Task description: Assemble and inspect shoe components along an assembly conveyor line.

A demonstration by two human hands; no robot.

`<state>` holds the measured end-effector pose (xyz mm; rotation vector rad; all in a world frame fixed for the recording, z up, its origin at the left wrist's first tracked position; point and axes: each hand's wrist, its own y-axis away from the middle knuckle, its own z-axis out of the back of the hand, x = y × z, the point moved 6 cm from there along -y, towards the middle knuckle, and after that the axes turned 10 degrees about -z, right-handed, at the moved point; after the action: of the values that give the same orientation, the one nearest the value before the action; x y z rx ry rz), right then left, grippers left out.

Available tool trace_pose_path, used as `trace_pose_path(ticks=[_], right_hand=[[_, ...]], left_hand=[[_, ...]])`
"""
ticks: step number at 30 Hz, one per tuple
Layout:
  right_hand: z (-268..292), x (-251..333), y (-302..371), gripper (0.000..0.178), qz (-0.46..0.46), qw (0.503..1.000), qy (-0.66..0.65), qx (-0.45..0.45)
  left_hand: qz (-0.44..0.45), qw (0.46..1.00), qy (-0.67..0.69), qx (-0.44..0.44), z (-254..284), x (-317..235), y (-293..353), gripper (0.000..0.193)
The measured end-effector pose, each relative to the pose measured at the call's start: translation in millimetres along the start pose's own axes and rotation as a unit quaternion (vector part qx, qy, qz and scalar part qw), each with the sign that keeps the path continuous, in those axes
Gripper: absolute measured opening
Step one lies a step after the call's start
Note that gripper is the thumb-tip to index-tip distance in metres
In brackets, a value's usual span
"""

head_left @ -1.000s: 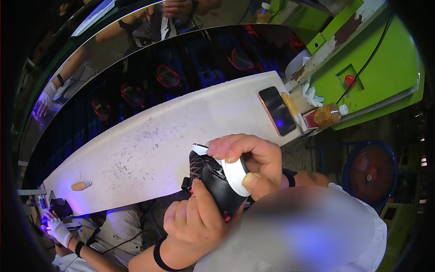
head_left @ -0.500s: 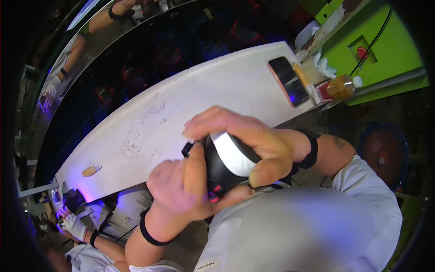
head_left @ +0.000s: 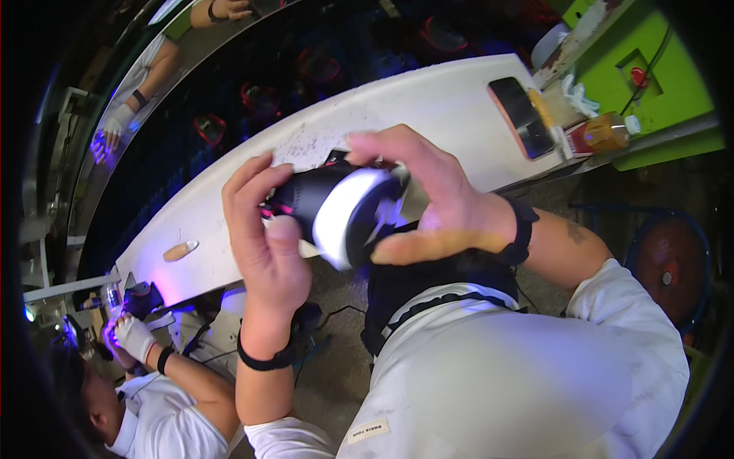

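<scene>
Shoe (head_left: 330,208) hung between both hands, in front of the near edge of the pale bench (head_left: 451,115) as I saw it. The left hand (head_left: 264,245) held the black upper (head_left: 304,197), fingers over it and thumb below; the right hand (head_left: 447,200) arched wide round the other side, and blur kept me from telling whether it gripped. I judged it light, the upper soft and a little slippery, the white sole (head_left: 344,222) stiffer. I favoured the sole's rim for a firm hold.

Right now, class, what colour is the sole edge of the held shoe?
The sole edge is white; it shows, slightly blurred, in the head view.
</scene>
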<state>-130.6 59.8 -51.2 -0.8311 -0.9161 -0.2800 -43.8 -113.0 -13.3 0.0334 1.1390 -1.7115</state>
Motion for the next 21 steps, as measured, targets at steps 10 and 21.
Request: trace_pose_path(ticks=[10,21], right_hand=[[-69.4,-50.5,31.3,0.096,-0.12,0.976,0.147,0.108],[28.8,-55.6,9.0,0.09,-0.293,0.919,-0.249,0.081]], left_hand=[[0.229,0.964,-0.065,0.121,34.9,25.3,92.6,0.074],[0.272,0.866,0.393,-0.147,23.4,93.0,37.2,0.067]])
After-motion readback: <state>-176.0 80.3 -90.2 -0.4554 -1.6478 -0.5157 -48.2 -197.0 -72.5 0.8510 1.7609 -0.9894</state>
